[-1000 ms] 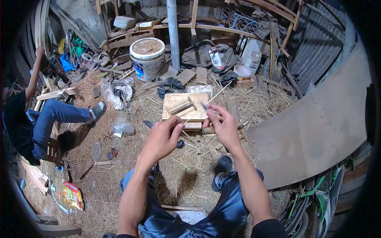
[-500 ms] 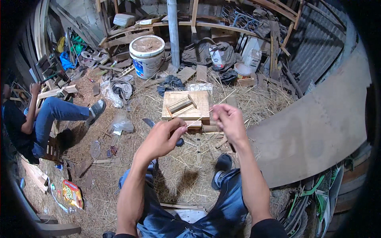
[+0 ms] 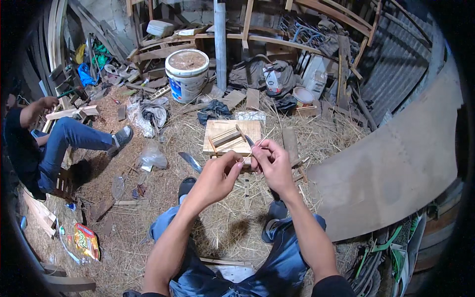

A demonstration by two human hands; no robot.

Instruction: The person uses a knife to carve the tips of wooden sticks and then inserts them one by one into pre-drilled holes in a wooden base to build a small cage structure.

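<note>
A thin pale wooden strip (image 3: 250,155) spans the short gap between my hands. My left hand (image 3: 217,178) is closed, pinching its lower end between thumb and fingers. In my right hand (image 3: 273,166) is a knife (image 3: 249,141), its dark curved blade showing past the fingers beside the strip; most of the handle is hidden. Just beyond both hands stands a wooden block (image 3: 213,129) with a small frame of thin wooden pieces (image 3: 228,137) lying on top. Left of the block, a broad metal blade (image 3: 190,161) rests on the straw, partly behind my left arm.
At the far left another person (image 3: 64,138) sits holding pale wood. A white bucket (image 3: 186,79) stands at the back beside a grey post (image 3: 220,49). A large sheet (image 3: 391,168) leans in at right, above a green bicycle-like frame (image 3: 396,237). Straw and wood scraps litter the ground.
My hands have come closer together, the right one moving left and down. The knife blade now shows beside the strip. The seated person's arm has risen.
</note>
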